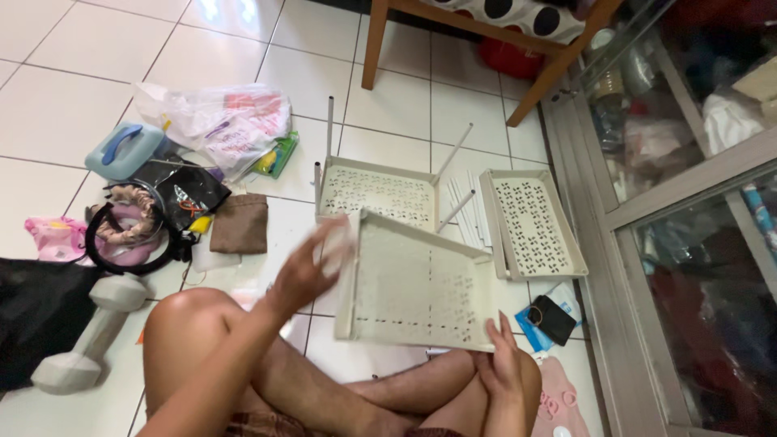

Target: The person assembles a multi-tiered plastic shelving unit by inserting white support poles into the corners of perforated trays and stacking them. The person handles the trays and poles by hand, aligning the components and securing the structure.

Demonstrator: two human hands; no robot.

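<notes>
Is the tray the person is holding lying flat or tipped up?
Tipped up. The tray is held off the floor by both hands, its left edge raised.

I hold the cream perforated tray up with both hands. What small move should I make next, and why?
Probably pass the cloth in your left hand further across the tray; the right hand steadies its lower corner, and the cloth sits only at the left edge.

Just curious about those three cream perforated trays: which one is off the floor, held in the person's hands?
The nearest tray, tilted between the left hand and right hand. The other two trays lie flat on the tiled floor behind it.
</notes>
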